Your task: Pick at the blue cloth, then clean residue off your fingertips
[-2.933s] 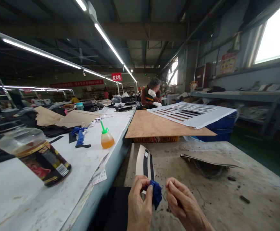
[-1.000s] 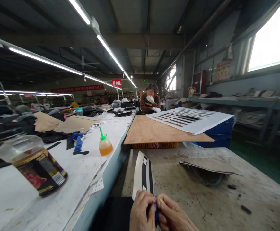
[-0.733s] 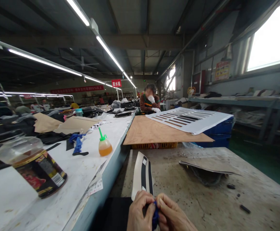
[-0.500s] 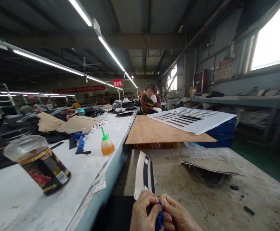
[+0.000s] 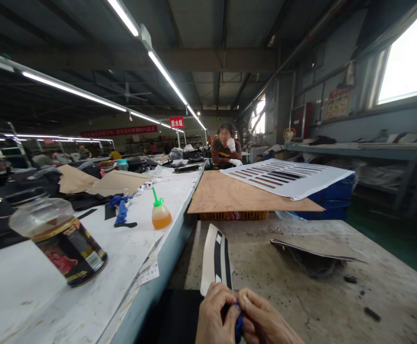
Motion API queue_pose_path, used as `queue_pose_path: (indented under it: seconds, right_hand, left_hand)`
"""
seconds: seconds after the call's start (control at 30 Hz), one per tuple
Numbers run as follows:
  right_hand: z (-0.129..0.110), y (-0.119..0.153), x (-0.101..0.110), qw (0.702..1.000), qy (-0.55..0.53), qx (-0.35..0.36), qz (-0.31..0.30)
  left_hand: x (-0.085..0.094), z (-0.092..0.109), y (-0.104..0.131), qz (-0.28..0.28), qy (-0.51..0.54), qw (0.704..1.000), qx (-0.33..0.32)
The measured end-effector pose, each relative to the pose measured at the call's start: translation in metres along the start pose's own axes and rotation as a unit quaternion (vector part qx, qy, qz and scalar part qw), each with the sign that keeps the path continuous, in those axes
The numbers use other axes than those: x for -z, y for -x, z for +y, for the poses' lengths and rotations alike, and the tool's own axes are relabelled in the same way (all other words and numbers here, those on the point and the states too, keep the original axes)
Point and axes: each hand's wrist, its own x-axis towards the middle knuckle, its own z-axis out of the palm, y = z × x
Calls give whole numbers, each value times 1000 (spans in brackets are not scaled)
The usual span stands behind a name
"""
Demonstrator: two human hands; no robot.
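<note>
At the bottom middle, my left hand (image 5: pixel 215 313) is closed on a crumpled blue cloth (image 5: pixel 238 327). My right hand (image 5: pixel 266 317) presses against it, its thumb and fingers pinched on the same cloth. Just beyond my left fingers rises a curved cream strip (image 5: pixel 212 258) with black bands; its lower end is hidden behind the hand, so I cannot tell whether it is held or only lies there. A dark flat piece (image 5: pixel 180 313) is left of my hands, partly out of view.
To the left, a white-covered table (image 5: pixel 129 267) bears a tilted plastic jar (image 5: pixel 74 253) and a green-tipped squeeze bottle (image 5: pixel 161 217). Ahead are a wooden board (image 5: pixel 223 193) and a slotted white sheet (image 5: pixel 323 179). A bent panel (image 5: pixel 312 251) lies right. Beyond sits a person (image 5: pixel 224 148) wearing white gloves.
The view has shifted very slightly. Both hands stay together on the blue cloth, with only a tiny movement of the fingers.
</note>
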Motion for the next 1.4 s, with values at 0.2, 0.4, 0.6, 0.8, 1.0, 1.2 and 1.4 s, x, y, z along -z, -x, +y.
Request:
queue_pose_path:
  seconds: [0.2, 0.4, 0.6, 0.8, 1.0, 1.2, 1.4]
  right_hand:
    - [3, 0, 3, 1000, 19, 3, 2]
    - [6, -3, 6, 998, 55, 25, 7]
    - [11, -9, 9, 997, 65, 40, 13]
    - [14, -5, 3, 998, 29, 62, -7]
    - [7, 6, -10, 985, -129, 92, -66]
    - [0, 10, -4, 962, -231, 107, -103]
    - [-4, 13, -4, 949, -262, 104, -141]
  left_hand:
    - [-1, -2, 2, 7, -3, 1000, -1]
    - [-2, 0, 1, 12, -10, 1000, 5]
    - [0, 3, 2, 14, -27, 999, 11]
    - [4, 16, 2, 33, -29, 997, 56]
    - [16, 27, -11, 76, 52, 986, 143]
    - [21, 34, -15, 60, 166, 969, 173]
    - [20, 41, -14, 55, 187, 969, 149]
